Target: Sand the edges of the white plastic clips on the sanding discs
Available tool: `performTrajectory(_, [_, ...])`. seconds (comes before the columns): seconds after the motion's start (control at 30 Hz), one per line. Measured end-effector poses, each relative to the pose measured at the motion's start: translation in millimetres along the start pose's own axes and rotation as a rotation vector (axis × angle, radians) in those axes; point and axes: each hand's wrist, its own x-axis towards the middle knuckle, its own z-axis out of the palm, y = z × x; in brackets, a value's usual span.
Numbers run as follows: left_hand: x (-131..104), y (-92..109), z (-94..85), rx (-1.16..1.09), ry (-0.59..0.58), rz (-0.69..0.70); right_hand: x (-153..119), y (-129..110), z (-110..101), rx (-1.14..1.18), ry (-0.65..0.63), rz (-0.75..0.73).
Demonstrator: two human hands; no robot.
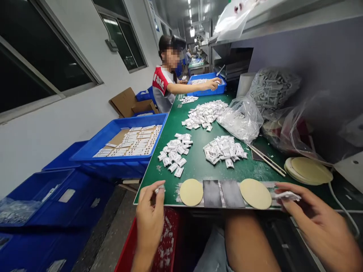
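Observation:
My left hand (151, 206) pinches a small white plastic part (159, 189) above the table's front left corner. At the right, a longer white part (287, 195) is held between the thumb and fingers of my right hand (309, 211). Between my hands, along the front edge, lie a round yellow disc (191, 192), two dark grey rectangular plates (222, 193) and a second yellow disc (255, 193). Behind them are a left pile of white parts (174, 153) and a right pile of white parts (224, 150).
A larger white heap (205, 113) and plastic bags (242, 117) lie farther back on the green table (195, 166). Long thin sticks (266, 160) and stacked discs (309, 170) are at right. Blue bins (119, 162) stand left. Across the table, a person (167, 83) reaches over a blue tray.

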Motion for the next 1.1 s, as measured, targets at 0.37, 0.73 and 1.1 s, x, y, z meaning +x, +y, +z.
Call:
performTrajectory(0.37, [-6.0, 15.2, 48.4, 0.182, -0.277, 0.286, 16.6, -6.6, 33.3, -0.131, -0.054, -0.191])
performTrajectory(0.73, [-4.7, 22.7, 45.7, 0.363, -0.364, 0.508, 16.7, 12.6, 41.4, -0.204, 0.007, -0.446])
performTrajectory(1.1, [3.0, 5.5, 37.8, 0.262, -0.408, 0.528, 16.1, -13.6, 23.4, -0.357, -0.113, -0.391])
